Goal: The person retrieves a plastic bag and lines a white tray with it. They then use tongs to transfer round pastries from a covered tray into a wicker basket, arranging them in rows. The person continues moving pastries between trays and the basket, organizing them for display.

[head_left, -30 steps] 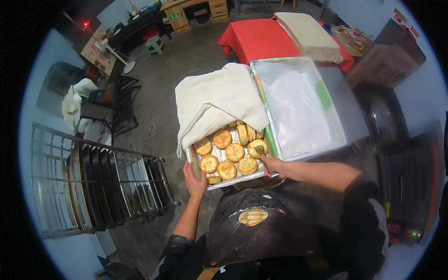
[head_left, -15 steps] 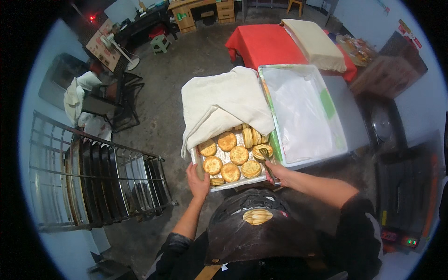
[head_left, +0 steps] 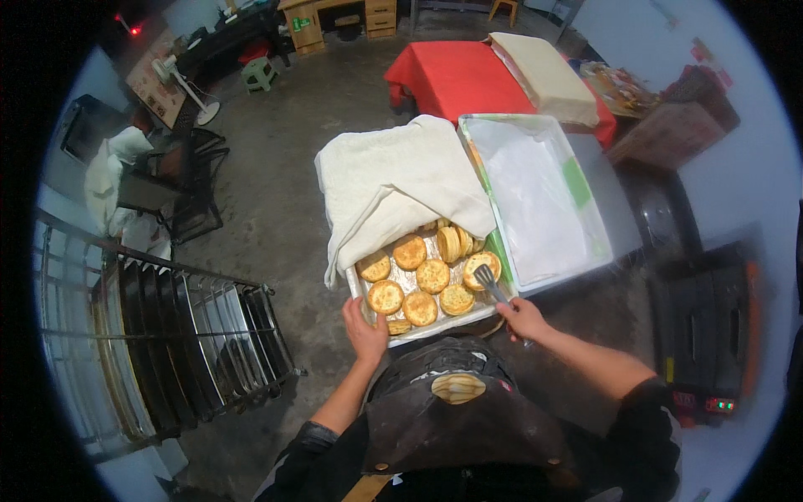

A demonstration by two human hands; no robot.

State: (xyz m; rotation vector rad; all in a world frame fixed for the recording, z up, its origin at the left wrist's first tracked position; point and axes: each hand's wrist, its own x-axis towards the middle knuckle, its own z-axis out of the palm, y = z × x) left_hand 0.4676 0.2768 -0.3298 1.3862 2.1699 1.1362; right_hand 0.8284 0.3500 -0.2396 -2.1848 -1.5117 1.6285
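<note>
A shallow metal tray (head_left: 411,337) holds several round golden flatbreads (head_left: 432,277), some flat, some standing on edge at the back. White cloth (head_left: 393,180) covers its far part, with the near edge folded back. My left hand (head_left: 366,333) grips the tray's near left corner, fingers outside the rim and thumb over it. In my right hand (head_left: 523,318), closed, are metal tongs (head_left: 499,289) with a slotted, fork-like head. That head lies over the flatbread (head_left: 483,269) at the right side; whether it presses on it I cannot tell.
Right of the tray stands a larger white tray (head_left: 548,201) lined with white sheeting. Beyond are a red-covered table (head_left: 456,79) and a cream padded cover (head_left: 544,77). A rack of baking trays (head_left: 159,335) stands at left, a dark appliance (head_left: 703,335) at right.
My right hand has moved right and slightly down, and the tongs now slant with their handle toward me. My left hand stays on the tray corner. The whole view has shifted a little.
</note>
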